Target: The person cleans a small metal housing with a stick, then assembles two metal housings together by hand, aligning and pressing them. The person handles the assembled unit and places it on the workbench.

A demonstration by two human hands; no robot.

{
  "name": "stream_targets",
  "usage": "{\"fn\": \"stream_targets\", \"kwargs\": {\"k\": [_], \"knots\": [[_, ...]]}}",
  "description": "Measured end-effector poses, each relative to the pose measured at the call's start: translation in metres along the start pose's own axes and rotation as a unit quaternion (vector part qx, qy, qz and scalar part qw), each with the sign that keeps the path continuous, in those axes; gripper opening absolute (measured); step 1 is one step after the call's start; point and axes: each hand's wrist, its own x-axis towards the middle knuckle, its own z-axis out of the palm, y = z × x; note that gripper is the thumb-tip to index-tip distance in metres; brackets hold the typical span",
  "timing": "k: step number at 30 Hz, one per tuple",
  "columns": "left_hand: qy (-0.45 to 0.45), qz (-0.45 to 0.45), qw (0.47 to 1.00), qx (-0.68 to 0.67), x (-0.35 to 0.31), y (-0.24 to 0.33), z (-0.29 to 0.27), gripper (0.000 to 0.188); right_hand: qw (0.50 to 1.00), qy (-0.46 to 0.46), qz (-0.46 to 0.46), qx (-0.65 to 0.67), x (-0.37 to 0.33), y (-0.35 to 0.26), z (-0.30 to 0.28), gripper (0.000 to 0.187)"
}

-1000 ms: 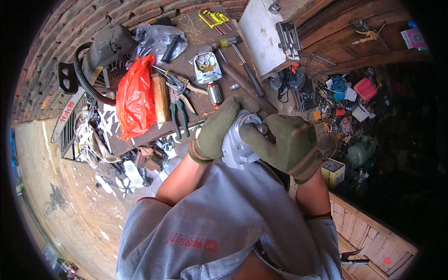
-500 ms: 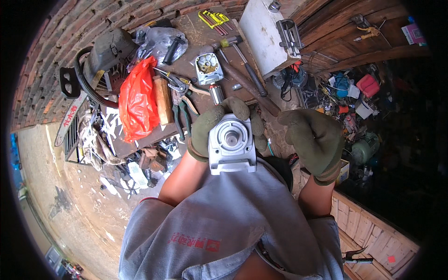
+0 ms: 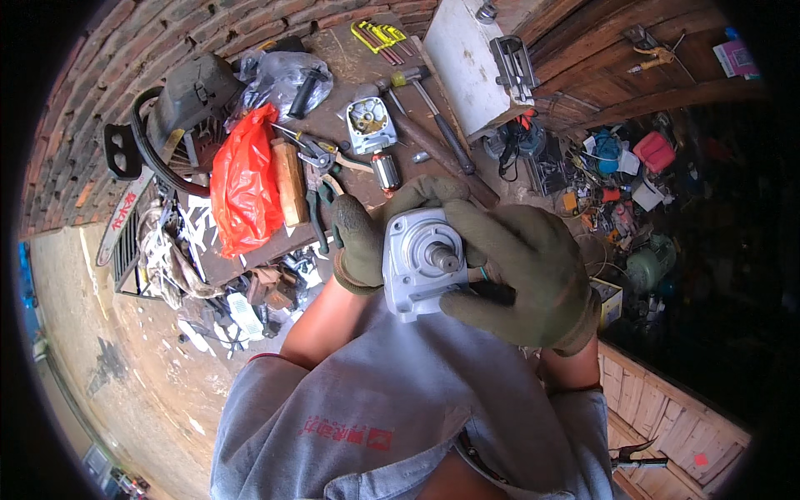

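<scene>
A silver cast-metal gearbox housing [image 3: 417,275] with a short round shaft sticking out of its ringed face is held in front of my chest, tilted to the right. My left hand [image 3: 360,237], in an olive work glove, grips it from the left and behind, its fingers curling over the top. On the other side my right hand [image 3: 533,279], gloved alike, takes hold of the right edge. Its fingers lie at the upper right and its thumb at the lower right corner. The back of the housing is hidden.
On the bench beyond lie an open gear housing [image 3: 370,123], a small motor rotor [image 3: 385,171], a hammer [image 3: 437,108], pliers [image 3: 315,212], a wooden block [image 3: 290,183] and a red plastic bag [image 3: 246,187]. A chainsaw [image 3: 187,100] stands at left; a white box [image 3: 462,67] at the far right.
My right hand has come in from the right and closed on the housing's right edge. The housing has turned, so its shaft now points more to the right.
</scene>
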Motion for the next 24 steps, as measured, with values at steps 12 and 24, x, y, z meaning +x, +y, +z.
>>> {"fn": "stream_targets", "kwargs": {"k": [12, 24], "knots": [[0.115, 0.003, 0.989, 0.094, -0.004, -0.006, 0.0, 0.132, 0.998, -0.01, 0.033, -0.052, 0.017, 0.006, 0.027, 0.05], [0.072, -0.013, 0.994, -0.081, -0.001, -0.005, -0.002, 0.136, 0.989, -0.129, -0.039, 0.063, 0.025, 0.013, -0.005, 0.058]]}}
